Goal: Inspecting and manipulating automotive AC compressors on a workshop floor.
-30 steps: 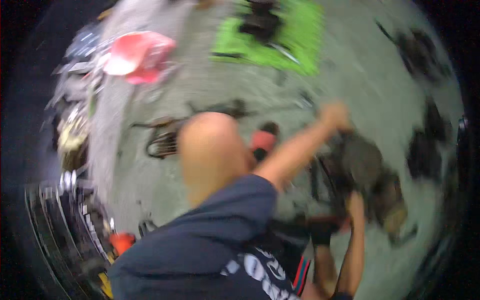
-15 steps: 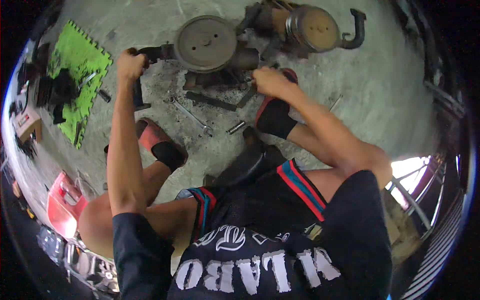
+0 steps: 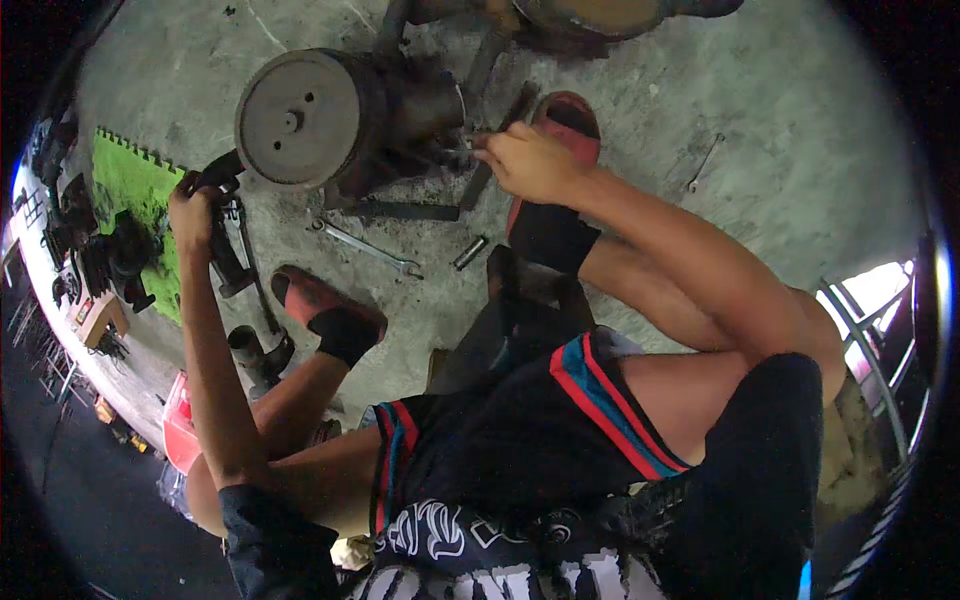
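Note:
A greasy, drum-shaped metal part (image 3: 300,120) with a flat round face and stub pipes rests on the concrete ahead of me. My left hand (image 3: 191,212) is closed round the end of the dark curved pipe (image 3: 222,172) at its left side. At its right side my right hand (image 3: 530,163) is closed, fingers pinched on a thin metal tool (image 3: 460,150) whose tip meets the part's lower right; its exact kind is too small to tell. A combination wrench (image 3: 368,250) and a silver socket (image 3: 469,253) lie on the floor nearer me.
A second round part (image 3: 590,15) sits at the far edge. Flat dark bars (image 3: 410,210) lie below the drum. A green foam mat (image 3: 135,185) with black parts (image 3: 125,250) is at left. Another wrench (image 3: 706,162) lies at right. My red slippers (image 3: 312,297) flank the work.
The drum part now sits further left in view and is turned, showing more of its right side. Both hands have kept their grips. The view itself has shifted too.

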{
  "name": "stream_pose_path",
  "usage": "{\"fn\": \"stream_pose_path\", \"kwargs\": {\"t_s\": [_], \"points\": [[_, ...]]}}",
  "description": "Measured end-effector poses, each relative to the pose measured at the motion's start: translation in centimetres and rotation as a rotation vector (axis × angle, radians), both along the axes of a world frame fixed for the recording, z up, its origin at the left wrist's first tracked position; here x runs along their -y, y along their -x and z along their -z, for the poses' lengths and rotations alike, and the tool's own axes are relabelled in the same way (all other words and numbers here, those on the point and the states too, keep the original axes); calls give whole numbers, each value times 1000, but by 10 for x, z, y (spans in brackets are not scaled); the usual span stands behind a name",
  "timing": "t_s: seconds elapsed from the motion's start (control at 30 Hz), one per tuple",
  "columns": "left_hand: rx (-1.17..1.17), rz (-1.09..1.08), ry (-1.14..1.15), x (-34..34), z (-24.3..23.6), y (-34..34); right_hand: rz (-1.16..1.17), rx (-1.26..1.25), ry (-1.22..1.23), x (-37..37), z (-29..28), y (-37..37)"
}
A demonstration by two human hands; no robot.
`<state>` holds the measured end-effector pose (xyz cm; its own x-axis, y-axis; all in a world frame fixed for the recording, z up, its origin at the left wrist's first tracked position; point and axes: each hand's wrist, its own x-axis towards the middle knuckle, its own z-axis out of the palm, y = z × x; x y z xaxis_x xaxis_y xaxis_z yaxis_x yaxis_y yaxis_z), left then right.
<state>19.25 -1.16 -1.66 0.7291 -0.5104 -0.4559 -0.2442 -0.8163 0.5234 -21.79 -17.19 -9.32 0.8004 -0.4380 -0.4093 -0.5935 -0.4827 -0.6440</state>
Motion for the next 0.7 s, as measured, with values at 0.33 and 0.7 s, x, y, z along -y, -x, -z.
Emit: {"fn": "stream_pose_path", "kwargs": {"t_s": [0.33, 0.7], "points": [[50, -18, -104, -9, 5, -19, -42, 22, -95, -5, 10, -26], [24, -44, -23, -16, 15, -26, -92, 80, -18, -10, 13, -15]]}}
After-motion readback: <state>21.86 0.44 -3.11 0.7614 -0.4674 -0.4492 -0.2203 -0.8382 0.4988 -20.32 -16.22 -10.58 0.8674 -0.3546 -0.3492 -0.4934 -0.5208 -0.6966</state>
